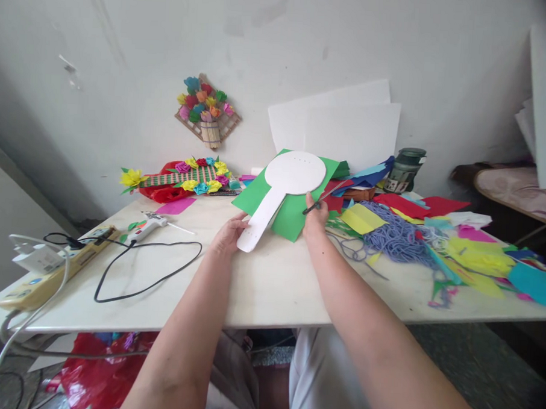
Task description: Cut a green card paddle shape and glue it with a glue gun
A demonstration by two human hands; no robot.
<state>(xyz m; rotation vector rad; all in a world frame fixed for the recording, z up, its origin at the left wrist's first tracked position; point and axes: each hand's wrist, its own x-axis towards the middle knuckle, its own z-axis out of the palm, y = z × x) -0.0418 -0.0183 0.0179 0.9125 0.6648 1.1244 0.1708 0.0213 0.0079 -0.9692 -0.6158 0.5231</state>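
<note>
A white paddle-shaped cutout [288, 180], round head and long handle, lies on a green sheet [295, 214] on the table. My left hand [229, 234] grips the lower end of the cutout's handle, fingers closed over its edge. My right hand [314, 217] is closed on a pair of scissors [324, 198], whose blades point up and right beside the round head, over the green sheet.
A glue gun [148, 226] with black cord and a power strip [55, 267] lie at left. Paper flower crafts [183, 179] sit at the back and on the wall. Coloured paper scraps and purple yarn [396, 237] cover the right side. White sheets [349, 126] lean on the wall by a jar [405, 168].
</note>
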